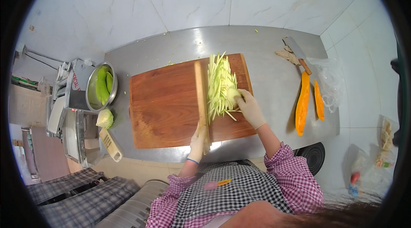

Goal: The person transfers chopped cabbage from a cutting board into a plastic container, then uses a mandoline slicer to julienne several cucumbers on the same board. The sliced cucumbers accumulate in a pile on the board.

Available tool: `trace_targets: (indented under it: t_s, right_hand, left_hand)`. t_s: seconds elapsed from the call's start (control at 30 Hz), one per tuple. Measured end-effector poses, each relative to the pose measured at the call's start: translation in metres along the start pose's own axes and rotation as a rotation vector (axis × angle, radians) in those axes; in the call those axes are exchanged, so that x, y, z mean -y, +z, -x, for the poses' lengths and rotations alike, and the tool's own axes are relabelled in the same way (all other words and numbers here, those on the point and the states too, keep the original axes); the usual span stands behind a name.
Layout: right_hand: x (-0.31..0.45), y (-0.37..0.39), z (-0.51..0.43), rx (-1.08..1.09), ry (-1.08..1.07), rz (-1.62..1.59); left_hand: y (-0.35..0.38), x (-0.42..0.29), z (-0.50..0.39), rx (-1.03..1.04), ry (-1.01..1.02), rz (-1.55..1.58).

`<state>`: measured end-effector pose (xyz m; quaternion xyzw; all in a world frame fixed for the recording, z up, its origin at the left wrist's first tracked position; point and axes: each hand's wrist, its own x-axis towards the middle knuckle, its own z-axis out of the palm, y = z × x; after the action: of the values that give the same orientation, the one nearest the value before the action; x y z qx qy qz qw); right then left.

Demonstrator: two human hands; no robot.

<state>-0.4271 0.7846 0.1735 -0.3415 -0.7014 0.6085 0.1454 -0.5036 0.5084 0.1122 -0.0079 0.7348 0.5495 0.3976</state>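
Note:
A gloved hand, my left hand (198, 142), grips the near end of a long narrow wooden tool (201, 89), seen nearly edge-on. This tool stands across a brown wooden cutting board (163, 106). Along its right side lies a heap of pale green vegetable strips (220, 83). My right hand (250, 108), also gloved, holds a rounded pale green vegetable piece (233, 94) against the right side of the heap. The fingertips are partly hidden by the piece. Whether the tool carries a blade cannot be seen from this angle.
On the left are a steel bowl (113, 99) of long green vegetables (102, 85), a cut pale green vegetable (105, 119) and a slotted grater (110, 145). A cleaver (297, 49), a cloth (287, 56), orange vegetable pieces (301, 106) and a plastic bag (327, 80) lie right.

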Motion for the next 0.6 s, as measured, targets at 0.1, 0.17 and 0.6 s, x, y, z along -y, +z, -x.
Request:
trace_targets:
  t_s: [0.1, 0.17, 0.6]
  right_hand:
    - [0.007, 0.028, 0.029, 0.137, 0.183, 0.047]
    - [0.007, 0.053, 0.052, 0.204, 0.149, 0.043]
    - [0.057, 0.148, -0.009, -0.143, 0.003, 0.282]
  left_hand:
    - [-0.026, -0.013, -0.008, 0.269, -0.322, 0.612]
    - [-0.031, -0.027, -0.007, 0.476, -0.302, 0.752]
    - [-0.039, -0.028, -0.007, 0.693, -0.37, 1.034]
